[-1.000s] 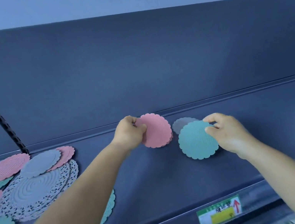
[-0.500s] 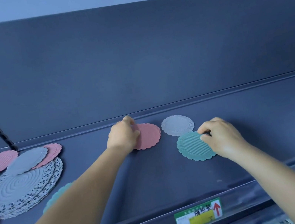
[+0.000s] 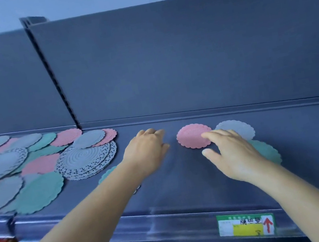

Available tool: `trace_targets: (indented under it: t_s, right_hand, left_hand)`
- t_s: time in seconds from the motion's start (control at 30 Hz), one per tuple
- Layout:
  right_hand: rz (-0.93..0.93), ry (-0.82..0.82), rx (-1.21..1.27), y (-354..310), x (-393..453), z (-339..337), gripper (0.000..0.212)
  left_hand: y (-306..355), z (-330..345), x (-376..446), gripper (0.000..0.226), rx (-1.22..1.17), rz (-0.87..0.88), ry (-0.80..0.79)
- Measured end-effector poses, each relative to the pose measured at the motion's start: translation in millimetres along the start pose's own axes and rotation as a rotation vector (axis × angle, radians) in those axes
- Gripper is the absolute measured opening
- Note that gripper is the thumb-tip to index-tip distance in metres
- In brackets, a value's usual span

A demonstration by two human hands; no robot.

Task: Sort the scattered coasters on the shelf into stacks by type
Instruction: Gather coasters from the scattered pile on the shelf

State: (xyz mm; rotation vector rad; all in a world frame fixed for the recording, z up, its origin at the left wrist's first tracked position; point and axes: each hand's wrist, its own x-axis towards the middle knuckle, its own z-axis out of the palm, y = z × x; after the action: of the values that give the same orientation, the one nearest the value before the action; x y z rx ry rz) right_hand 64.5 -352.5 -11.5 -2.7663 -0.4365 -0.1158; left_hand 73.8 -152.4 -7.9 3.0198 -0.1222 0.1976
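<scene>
- Dark blue shelf [image 3: 186,184] with a tall back panel carries the coasters.
- Pink coaster [image 3: 191,135] lies flat near the back edge, grey coaster [image 3: 239,126] just beside it on the right, teal coaster [image 3: 270,149] nearer the front.
- Right hand [image 3: 231,154] reaches forward palm down, fingers spread and relaxed, index tip over the pink coaster's right edge, palm covering part of the teal one; it grips nothing.
- Left hand [image 3: 148,150] hovers left of the pink coaster, apart from it, fingers loosely bent, holding nothing.
- Scattered coasters [image 3: 35,169] in pink, grey and teal overlap far left, lacy grey mats [image 3: 86,159] among them.
- Price label [image 3: 245,225] sits on the front rail.
</scene>
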Motion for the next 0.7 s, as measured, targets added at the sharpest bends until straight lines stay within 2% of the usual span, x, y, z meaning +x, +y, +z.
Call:
trace_targets:
  t_s: [0.07, 0.17, 0.37, 0.57, 0.7]
  right_hand:
    - [-0.069, -0.008, 0.015, -20, 3, 7, 0.035]
    - [-0.143, -0.056, 0.059, -51, 7, 17, 0.044]
    - [-0.203, -0.088, 0.084, -118, 15, 42, 0.050]
    - [-0.183, -0.109, 0.091, -180, 29, 65, 0.053]
    - [-0.077, -0.188, 0.042, -198, 38, 77, 0.059]
  left_hand:
    - [-18, -6, -18, 0.043, 0.017, -0.025, 0.002]
    - [-47, -13, -42, 0.047, 0.017, -0.061, -0.003]
    - [-116, -23, -73, 0.046, 0.027, -0.144, -0.037]
    - [-187, -28, -81, 0.050, -0.008, -0.170, -0.044]
    - [-220, -24, -72, 0.049, -0.002, -0.188, -0.105]
